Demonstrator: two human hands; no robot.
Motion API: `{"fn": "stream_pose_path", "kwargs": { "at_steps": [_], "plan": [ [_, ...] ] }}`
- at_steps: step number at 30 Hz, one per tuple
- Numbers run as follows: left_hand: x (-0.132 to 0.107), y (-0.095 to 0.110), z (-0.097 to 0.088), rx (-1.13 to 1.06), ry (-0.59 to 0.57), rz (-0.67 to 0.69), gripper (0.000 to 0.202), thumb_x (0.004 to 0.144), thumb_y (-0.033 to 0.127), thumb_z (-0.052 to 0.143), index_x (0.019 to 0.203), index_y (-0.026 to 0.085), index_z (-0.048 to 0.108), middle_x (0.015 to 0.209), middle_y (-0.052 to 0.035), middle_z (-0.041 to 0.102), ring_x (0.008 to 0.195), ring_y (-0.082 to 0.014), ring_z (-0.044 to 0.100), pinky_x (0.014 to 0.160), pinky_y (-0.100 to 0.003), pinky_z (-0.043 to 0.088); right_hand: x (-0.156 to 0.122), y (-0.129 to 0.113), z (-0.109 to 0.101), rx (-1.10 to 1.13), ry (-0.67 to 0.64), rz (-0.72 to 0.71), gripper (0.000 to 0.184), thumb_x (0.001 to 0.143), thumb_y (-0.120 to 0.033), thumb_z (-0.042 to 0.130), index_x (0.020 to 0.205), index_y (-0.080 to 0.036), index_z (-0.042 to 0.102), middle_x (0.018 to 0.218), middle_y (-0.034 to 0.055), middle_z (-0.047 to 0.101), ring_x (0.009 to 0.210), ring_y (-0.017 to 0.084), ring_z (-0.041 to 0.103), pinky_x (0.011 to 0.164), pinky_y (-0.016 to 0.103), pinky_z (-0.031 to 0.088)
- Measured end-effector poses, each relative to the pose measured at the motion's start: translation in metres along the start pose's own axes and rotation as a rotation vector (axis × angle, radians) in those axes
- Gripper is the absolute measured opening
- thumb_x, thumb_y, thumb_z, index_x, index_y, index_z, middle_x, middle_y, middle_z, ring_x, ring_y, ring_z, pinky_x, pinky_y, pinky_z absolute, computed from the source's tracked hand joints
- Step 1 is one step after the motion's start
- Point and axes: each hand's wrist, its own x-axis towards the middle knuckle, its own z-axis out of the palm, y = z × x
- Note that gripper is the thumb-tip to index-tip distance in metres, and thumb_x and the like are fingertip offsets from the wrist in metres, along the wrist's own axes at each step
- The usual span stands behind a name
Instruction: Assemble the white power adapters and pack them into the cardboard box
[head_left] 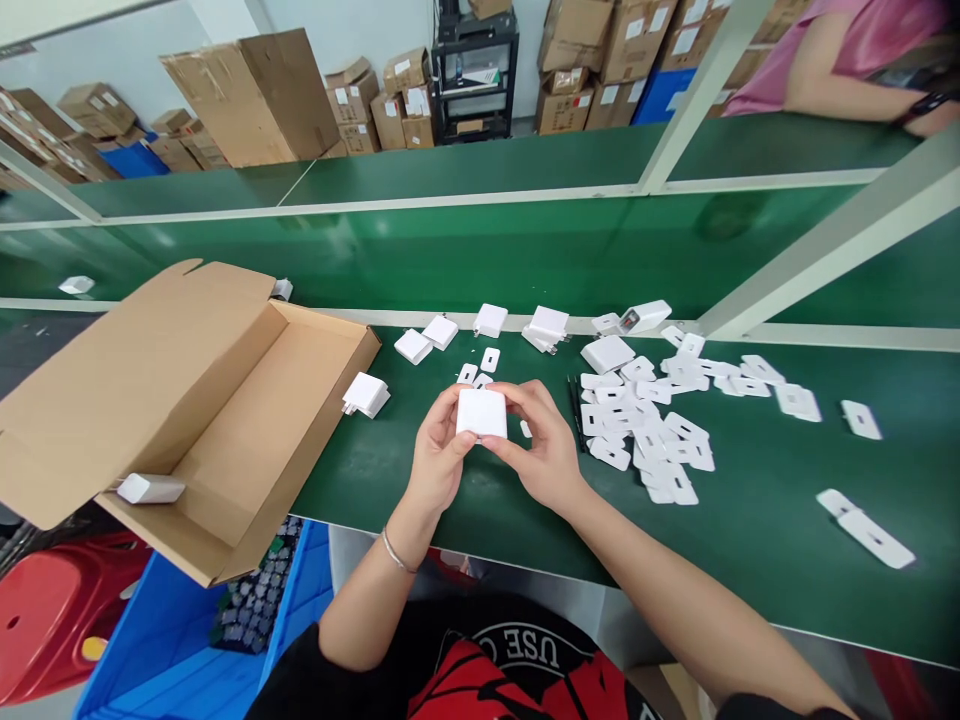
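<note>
A square-faced white charger block point(481, 413) is grasped at opposite sides by the left hand point(439, 450) and the right hand point(547, 447), centred between both over a green workbench point(757, 560); white slotted plates point(652, 435) are heaped nearer the right hand.

We hold a white block-shaped unit point(481, 412) between the left hand point(437, 450) and the right hand point(550, 450), thumbs at its near edge, above the green workbench point(757, 580). To the right, we see a loose pile of slotted white plates point(652, 440). To the left, an open cardboard box point(232, 405) overhangs a blue bin point(161, 615). Further white units point(491, 320) lie near the rear rail point(862, 337). The bin's dark contents point(251, 600) appear to be small parts, too small to identify.
</note>
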Motion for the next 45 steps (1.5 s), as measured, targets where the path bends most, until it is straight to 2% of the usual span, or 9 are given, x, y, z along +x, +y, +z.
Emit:
{"fn": "stream_pose_path", "kwargs": {
  "at_steps": [5,14,18,25,30,33,36,40,45],
  "plan": [
    [0.002,-0.005,-0.004,0.032,-0.057,0.077,0.065,0.082,0.068,0.079,0.132,0.028,0.069,0.137,-0.0102,0.065,0.129,-0.0318,0.060,0.110,-0.042,0.050,0.003,0.009,-0.003,0.076,-0.017,0.022,0.049,0.092,-0.056,0.075,0.136,-0.034,0.065,0.112,0.0070,0.058,0.108,0.027,0.063,0.099,0.048,0.059],
    [-0.008,-0.005,-0.008,0.335,0.101,0.262,0.039,0.094,0.056,0.071,0.123,0.030,0.071,0.126,-0.0088,0.064,0.118,-0.0284,0.062,0.107,-0.040,0.050,0.004,0.012,-0.003,0.158,-0.174,0.086,0.048,0.092,-0.053,0.077,0.134,-0.031,0.066,0.117,0.0075,0.063,0.110,0.026,0.068,0.102,0.046,0.059],
    [-0.002,-0.005,-0.011,0.241,0.054,0.116,0.048,0.089,0.060,0.075,0.125,0.029,0.071,0.131,-0.0095,0.066,0.125,-0.0301,0.061,0.110,-0.041,0.049,0.012,0.015,-0.013,0.123,-0.240,0.124,0.051,0.089,-0.049,0.080,0.134,-0.031,0.065,0.121,0.0077,0.066,0.115,0.027,0.070,0.106,0.048,0.058],
    [-0.004,0.008,-0.019,-0.080,-0.091,-0.230,0.063,0.097,0.064,0.064,0.151,0.032,0.054,0.137,-0.0091,0.068,0.131,-0.0277,0.063,0.108,-0.041,0.053,0.010,0.012,-0.010,-0.035,-0.280,-0.023,0.057,0.093,-0.041,0.077,0.148,-0.036,0.059,0.147,0.0069,0.065,0.136,0.030,0.060,0.117,0.055,0.050],
    [-0.021,0.034,-0.035,0.034,-0.119,-0.223,0.071,0.093,0.055,0.074,0.155,0.033,0.048,0.124,-0.0100,0.073,0.117,-0.0284,0.070,0.103,-0.043,0.055,0.002,0.012,-0.003,-0.081,-0.412,-0.034,0.069,0.098,-0.041,0.071,0.161,-0.041,0.043,0.163,0.0050,0.052,0.147,0.031,0.053,0.121,0.057,0.046],
    [-0.022,0.069,-0.070,0.345,0.007,-0.022,0.063,0.087,0.048,0.080,0.142,0.028,0.057,0.125,-0.0105,0.070,0.117,-0.0277,0.068,0.104,-0.041,0.054,0.001,0.015,-0.003,-0.147,-0.390,-0.043,0.073,0.098,-0.042,0.071,0.163,-0.040,0.038,0.165,0.0072,0.047,0.148,0.033,0.051,0.122,0.059,0.046],
    [-0.018,0.119,-0.131,0.844,0.198,0.115,0.052,0.086,0.046,0.075,0.130,0.022,0.059,0.124,-0.0114,0.067,0.114,-0.0279,0.066,0.102,-0.041,0.054,0.002,0.019,-0.003,-0.239,-0.282,-0.025,0.058,0.100,-0.041,0.066,0.155,-0.035,0.047,0.152,0.0107,0.056,0.135,0.033,0.060,0.114,0.057,0.052],
    [-0.019,0.175,-0.227,1.673,0.335,-0.014,0.045,0.083,0.043,0.065,0.120,0.017,0.061,0.126,-0.0158,0.064,0.118,-0.0338,0.060,0.107,-0.048,0.048,0.002,0.023,-0.005,-0.316,-0.227,0.021,0.041,0.101,-0.040,0.062,0.141,-0.030,0.058,0.136,0.0111,0.062,0.119,0.030,0.066,0.104,0.054,0.057],
    [-0.037,0.196,-0.305,2.149,0.166,-0.254,0.042,0.085,0.046,0.055,0.113,0.017,0.067,0.120,-0.0200,0.069,0.134,-0.0441,0.047,0.118,-0.064,0.027,0.000,0.029,-0.004,-0.346,-0.286,0.060,0.035,0.101,-0.042,0.060,0.134,-0.029,0.061,0.135,0.0110,0.061,0.116,0.030,0.066,0.102,0.053,0.057]
  ]
}}
